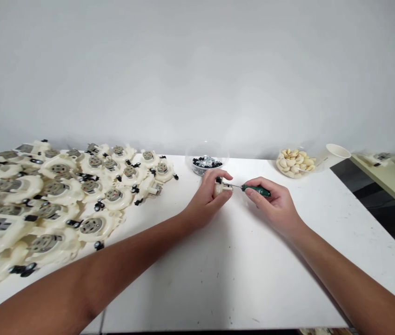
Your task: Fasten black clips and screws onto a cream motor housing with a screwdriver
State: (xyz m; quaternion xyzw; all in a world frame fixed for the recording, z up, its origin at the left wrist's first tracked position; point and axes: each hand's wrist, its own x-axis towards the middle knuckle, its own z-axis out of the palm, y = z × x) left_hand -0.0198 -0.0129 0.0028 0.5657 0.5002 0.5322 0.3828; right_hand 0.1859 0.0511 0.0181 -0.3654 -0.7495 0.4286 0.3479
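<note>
Near the middle of the white table, my left hand (208, 197) is closed around a small cream plastic part (219, 190) with a black piece at its top. Much of that part is hidden by my fingers. My right hand (274, 204) grips a screwdriver (260, 190) by its dark green handle. Its thin metal shaft points left, and the tip meets the cream part. Just behind my left hand stands a clear plastic bowl (197, 168) holding small black and shiny metal pieces.
A large heap of cream motor housings (90, 225) covers the table's left side. At the back right, a clear bowl holds cream rounded pieces (295, 163), beside a tilted white cup (337, 156). A pale shelf edge (385, 184) lies beyond the table's right side. A wall rises behind.
</note>
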